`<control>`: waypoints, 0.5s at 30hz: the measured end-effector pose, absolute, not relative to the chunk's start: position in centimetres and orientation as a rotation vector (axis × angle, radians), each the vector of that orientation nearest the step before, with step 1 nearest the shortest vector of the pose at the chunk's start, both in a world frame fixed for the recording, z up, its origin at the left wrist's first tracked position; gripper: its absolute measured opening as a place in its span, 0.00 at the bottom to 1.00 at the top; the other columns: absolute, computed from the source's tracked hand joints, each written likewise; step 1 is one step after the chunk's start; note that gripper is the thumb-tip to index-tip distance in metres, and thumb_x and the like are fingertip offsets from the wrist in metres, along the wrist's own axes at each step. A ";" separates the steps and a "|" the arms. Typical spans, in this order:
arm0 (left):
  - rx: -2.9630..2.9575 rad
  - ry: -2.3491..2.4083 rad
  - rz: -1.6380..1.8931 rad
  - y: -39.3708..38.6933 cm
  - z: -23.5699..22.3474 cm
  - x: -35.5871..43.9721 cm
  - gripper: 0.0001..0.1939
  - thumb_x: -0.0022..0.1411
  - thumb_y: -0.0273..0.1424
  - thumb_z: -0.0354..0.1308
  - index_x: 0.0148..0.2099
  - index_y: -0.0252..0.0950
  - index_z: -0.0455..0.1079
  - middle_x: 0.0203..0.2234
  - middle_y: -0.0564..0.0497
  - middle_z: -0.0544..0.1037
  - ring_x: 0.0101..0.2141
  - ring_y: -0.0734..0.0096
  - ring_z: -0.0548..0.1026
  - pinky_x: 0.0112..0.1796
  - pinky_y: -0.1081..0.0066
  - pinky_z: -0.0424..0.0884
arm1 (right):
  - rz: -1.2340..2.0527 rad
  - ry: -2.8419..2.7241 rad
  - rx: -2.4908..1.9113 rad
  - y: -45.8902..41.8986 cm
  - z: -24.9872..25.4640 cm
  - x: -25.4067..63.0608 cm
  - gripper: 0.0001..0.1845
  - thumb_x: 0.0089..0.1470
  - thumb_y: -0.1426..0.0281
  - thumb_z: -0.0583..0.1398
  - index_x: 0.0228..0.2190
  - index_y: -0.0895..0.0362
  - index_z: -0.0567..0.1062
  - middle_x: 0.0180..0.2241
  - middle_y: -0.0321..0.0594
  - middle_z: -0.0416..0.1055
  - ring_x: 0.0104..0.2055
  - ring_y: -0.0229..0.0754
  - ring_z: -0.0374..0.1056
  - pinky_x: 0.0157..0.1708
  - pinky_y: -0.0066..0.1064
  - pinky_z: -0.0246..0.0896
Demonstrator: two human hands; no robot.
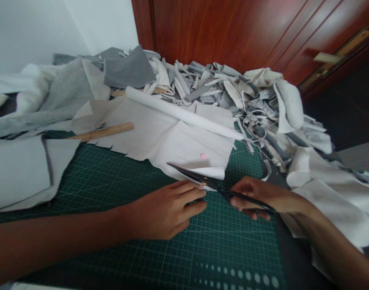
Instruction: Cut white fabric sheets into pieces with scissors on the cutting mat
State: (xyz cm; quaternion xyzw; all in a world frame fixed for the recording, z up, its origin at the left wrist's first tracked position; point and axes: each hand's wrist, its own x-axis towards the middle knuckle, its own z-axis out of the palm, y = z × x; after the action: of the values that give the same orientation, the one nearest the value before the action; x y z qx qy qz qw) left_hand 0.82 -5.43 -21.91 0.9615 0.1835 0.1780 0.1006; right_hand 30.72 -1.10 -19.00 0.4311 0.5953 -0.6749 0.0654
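My right hand [259, 195] is closed around the handles of black scissors [213, 183] with a gold-coloured pivot. Their blades point left along the near edge of a pale, ribbed fabric sheet [190, 141], whose near border is curled up beside them. Close to the pivot, my left hand [169, 209] rests with its fingers stretched out and slightly apart. Its fingertips reach the sheet's near edge, and I see nothing held in them. On the sheet lie a small pink piece [203, 156] and a long white roll [184, 113].
Beneath everything is a green gridded cutting mat [111, 181]. Grey and white scraps [202, 84] are heaped along the back and right. A wooden stick [105, 131] and folded fabric [17, 173] lie at left. A brown door [217, 32] stands behind.
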 end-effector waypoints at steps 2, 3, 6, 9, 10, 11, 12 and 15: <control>2.835 0.536 0.542 -5.4 -22.0 0.8 0.16 0.70 0.26 0.53 0.56 0.29 0.72 0.54 0.39 0.76 0.60 0.54 0.70 0.63 0.60 0.67 | -2.014 1.804 1.308 -1.1 -19.0 30.6 0.29 0.53 0.45 0.66 0.23 0.59 0.69 0.17 0.30 0.67 0.13 0.26 0.55 0.11 0.17 0.50; 2.833 0.536 0.545 -5.4 -22.0 0.8 0.16 0.70 0.26 0.53 0.56 0.29 0.72 0.54 0.39 0.76 0.60 0.54 0.70 0.63 0.59 0.67 | -2.003 1.806 1.320 -1.1 -18.9 30.5 0.30 0.53 0.45 0.66 0.23 0.58 0.68 0.17 0.30 0.66 0.13 0.26 0.55 0.10 0.17 0.49; 2.834 0.531 0.551 -5.4 -22.1 0.8 0.16 0.70 0.26 0.53 0.57 0.29 0.72 0.55 0.39 0.76 0.59 0.54 0.70 0.62 0.59 0.67 | -1.998 1.789 1.339 -1.1 -18.7 30.3 0.30 0.51 0.45 0.67 0.22 0.58 0.68 0.16 0.29 0.66 0.13 0.25 0.54 0.10 0.17 0.49; 2.834 0.519 0.570 -5.4 -22.1 0.8 0.16 0.69 0.25 0.53 0.56 0.28 0.72 0.54 0.38 0.76 0.59 0.54 0.70 0.62 0.59 0.68 | -2.000 1.781 1.341 -1.0 -18.6 30.2 0.29 0.50 0.46 0.68 0.23 0.58 0.69 0.16 0.29 0.66 0.13 0.26 0.55 0.11 0.17 0.50; 2.831 0.518 0.572 -5.4 -22.0 0.8 0.16 0.68 0.25 0.54 0.56 0.28 0.72 0.54 0.38 0.76 0.59 0.54 0.70 0.62 0.59 0.68 | -1.995 1.785 1.344 -1.0 -18.5 30.2 0.29 0.50 0.46 0.68 0.22 0.58 0.68 0.16 0.29 0.66 0.13 0.26 0.55 0.11 0.17 0.51; 2.829 0.520 0.573 -5.4 -22.0 0.8 0.16 0.68 0.25 0.54 0.56 0.29 0.72 0.54 0.38 0.76 0.59 0.54 0.70 0.62 0.59 0.68 | -1.991 1.789 1.347 -1.0 -18.5 30.2 0.29 0.50 0.46 0.68 0.22 0.58 0.68 0.16 0.29 0.65 0.13 0.25 0.55 0.11 0.16 0.50; 2.827 0.525 0.569 -5.4 -22.0 0.8 0.16 0.68 0.25 0.55 0.56 0.29 0.72 0.55 0.38 0.76 0.59 0.54 0.71 0.62 0.59 0.68 | -1.986 1.793 1.349 -1.0 -18.6 30.2 0.29 0.51 0.46 0.67 0.22 0.58 0.68 0.16 0.29 0.65 0.13 0.25 0.55 0.11 0.16 0.50; 2.813 0.553 0.557 -5.4 -22.0 0.8 0.16 0.67 0.25 0.56 0.56 0.30 0.72 0.56 0.37 0.75 0.58 0.54 0.71 0.61 0.58 0.68 | -1.956 1.809 1.374 -1.1 -18.8 30.2 0.30 0.51 0.45 0.67 0.21 0.57 0.67 0.15 0.28 0.65 0.12 0.25 0.53 0.10 0.17 0.48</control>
State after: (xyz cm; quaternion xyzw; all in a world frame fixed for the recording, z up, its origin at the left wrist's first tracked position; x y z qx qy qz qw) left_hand 0.80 -5.42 -22.04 0.9574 0.1881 0.1897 0.1101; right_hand 30.24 -1.11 -18.83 0.4570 0.6019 -0.6509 0.0719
